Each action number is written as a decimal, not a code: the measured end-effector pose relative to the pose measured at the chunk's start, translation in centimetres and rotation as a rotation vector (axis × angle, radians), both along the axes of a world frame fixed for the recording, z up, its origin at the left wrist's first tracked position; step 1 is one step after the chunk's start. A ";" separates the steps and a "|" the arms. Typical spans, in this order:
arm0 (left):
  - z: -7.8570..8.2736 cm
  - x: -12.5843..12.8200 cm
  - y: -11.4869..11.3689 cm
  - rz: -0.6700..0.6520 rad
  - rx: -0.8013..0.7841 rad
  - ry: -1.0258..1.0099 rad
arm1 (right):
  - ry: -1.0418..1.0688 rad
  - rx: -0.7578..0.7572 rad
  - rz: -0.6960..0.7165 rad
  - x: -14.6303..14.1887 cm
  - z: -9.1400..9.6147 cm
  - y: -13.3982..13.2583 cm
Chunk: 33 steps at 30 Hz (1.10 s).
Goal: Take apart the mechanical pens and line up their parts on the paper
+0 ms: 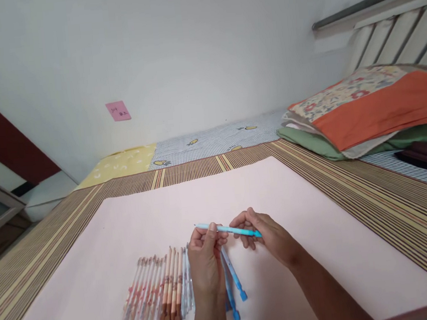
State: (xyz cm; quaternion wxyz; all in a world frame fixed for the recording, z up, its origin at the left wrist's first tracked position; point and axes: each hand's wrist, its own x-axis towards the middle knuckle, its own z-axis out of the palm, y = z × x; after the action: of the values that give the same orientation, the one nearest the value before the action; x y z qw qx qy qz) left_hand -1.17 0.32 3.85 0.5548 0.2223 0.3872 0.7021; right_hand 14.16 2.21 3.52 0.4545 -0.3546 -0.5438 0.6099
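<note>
Both my hands hold one light blue pen (231, 229) level above a pale pink sheet (320, 250). My left hand (205, 262) pinches the pen near its tip end with closed fingers. My right hand (266, 235) grips the other end, fingers curled round it. Below my left hand lies a row of several pens (158, 291), pink-patterned and brown ones side by side. Two more blue pens (233, 284) lie on the sheet under my wrists.
The pink sheet rests on a striped woven mat (391, 198) covering a bed. Folded orange, floral and green bedding (375, 109) is stacked at the right by a slatted headboard (401, 31). A white wall with a pink sticky note (118, 111) stands behind.
</note>
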 end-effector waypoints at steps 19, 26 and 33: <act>0.5 -7.8 0.3 0.429 -0.087 -0.088 | -0.859 0.016 -0.177 1.2 -2.7 -2.8; 0.4 -7.6 0.2 0.369 -0.072 -0.129 | -0.955 -0.008 -0.141 -2.2 -5.0 -5.7; -0.3 -8.1 0.3 0.343 -0.042 -0.171 | -0.865 0.225 -0.188 0.5 -4.3 0.2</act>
State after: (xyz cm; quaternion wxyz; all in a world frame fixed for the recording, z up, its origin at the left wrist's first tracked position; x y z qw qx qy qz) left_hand -9.30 0.66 3.55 0.4621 0.0812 0.3855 0.7945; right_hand 14.66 2.41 -0.80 0.2745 -0.5730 -0.7120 0.2989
